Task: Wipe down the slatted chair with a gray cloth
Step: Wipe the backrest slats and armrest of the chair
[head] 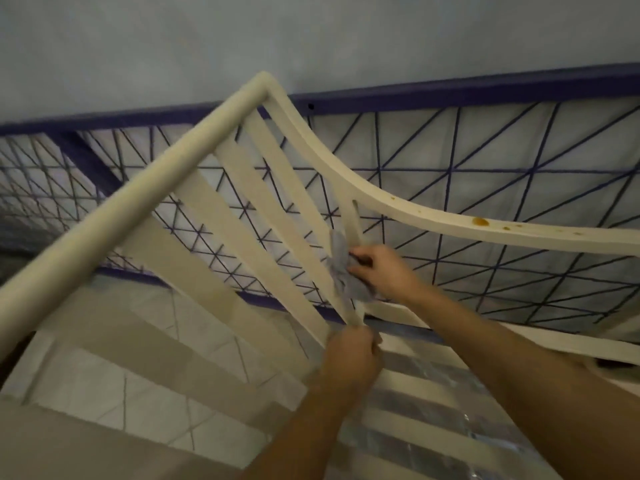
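1. The light is dim and flat, with a cool grey-blue cast over the wall.
2. No clear light source shows; shadows are soft and weak.
3. No strong glare appears; only faint sheen lies on the floor at lower right.
4. The whole picture is soft; the chair blurs most at its lower left, near the lens.
5. Both hands are smeared at their edges.
6. Wide-angle distortion bends straight lines, so the blue band curves.

My left hand and right hand are bare; both forearms uncovered, no sleeves, rings or watch visible.
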`<state>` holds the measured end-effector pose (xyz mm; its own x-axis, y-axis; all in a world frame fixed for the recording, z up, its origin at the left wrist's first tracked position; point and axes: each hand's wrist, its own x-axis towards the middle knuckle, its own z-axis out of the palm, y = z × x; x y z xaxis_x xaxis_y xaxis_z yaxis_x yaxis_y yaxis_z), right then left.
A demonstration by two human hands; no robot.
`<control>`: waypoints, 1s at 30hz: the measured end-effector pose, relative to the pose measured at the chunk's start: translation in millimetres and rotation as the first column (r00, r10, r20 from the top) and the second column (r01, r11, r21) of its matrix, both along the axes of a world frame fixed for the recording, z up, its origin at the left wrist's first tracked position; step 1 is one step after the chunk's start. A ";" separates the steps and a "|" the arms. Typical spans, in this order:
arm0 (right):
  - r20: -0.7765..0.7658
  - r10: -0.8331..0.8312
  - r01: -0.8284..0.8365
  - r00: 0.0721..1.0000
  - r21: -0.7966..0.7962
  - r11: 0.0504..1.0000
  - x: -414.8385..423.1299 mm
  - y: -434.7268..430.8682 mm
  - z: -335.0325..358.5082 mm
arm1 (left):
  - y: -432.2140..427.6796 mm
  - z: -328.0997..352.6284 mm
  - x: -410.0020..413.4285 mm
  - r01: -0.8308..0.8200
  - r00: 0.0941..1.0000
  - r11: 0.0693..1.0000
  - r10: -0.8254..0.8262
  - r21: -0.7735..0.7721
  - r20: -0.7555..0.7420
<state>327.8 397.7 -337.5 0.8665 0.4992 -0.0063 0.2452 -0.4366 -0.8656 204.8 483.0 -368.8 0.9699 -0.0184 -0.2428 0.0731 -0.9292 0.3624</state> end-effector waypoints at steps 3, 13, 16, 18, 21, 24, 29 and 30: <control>-0.171 -0.219 0.221 0.961 -0.007 0.975 -13.3 2.3 -39.3 | 7.0 49.6 14.4 0.008 0.992 0.998 -0.016 0.068 0.123; -0.213 -0.487 0.531 0.847 0.310 0.788 -39.7 53.9 22.8 | 30.0 230.9 55.9 0.077 0.851 0.968 -0.188 0.237 0.490; -0.091 -0.455 0.463 0.886 0.253 0.850 -33.1 65.8 47.3 | 54.4 269.8 62.1 0.030 0.812 0.964 -0.177 0.263 0.556; -0.040 -0.441 0.434 0.897 0.269 0.860 -33.9 71.6 64.0 | 76.9 289.4 61.9 -0.037 0.795 0.968 -0.121 0.247 0.594; -0.177 -0.369 0.407 0.912 0.488 0.772 -33.6 79.8 88.4 | 110.2 304.8 65.2 -0.127 0.785 0.992 0.085 0.024 0.614; -0.110 -0.361 0.366 0.926 0.497 0.787 -29.0 88.6 105.9 | 128.1 299.5 66.5 -0.239 0.778 0.950 0.312 -0.203 0.545; 0.003 -0.380 0.324 0.925 0.516 0.793 -23.4 106.9 147.1 | 126.1 296.1 69.8 -0.232 0.777 0.952 0.306 -0.201 0.550; 0.024 -0.369 0.301 0.929 0.531 0.792 -23.9 111.2 157.3 | 126.5 296.9 68.9 -0.228 0.782 0.956 0.294 -0.186 0.550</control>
<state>303.9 508.9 -180.1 0.9566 0.0786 0.2805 0.2826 -0.0158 -0.9591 273.8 609.5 -71.9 0.9035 0.2625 0.3389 0.0589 -0.8592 0.5083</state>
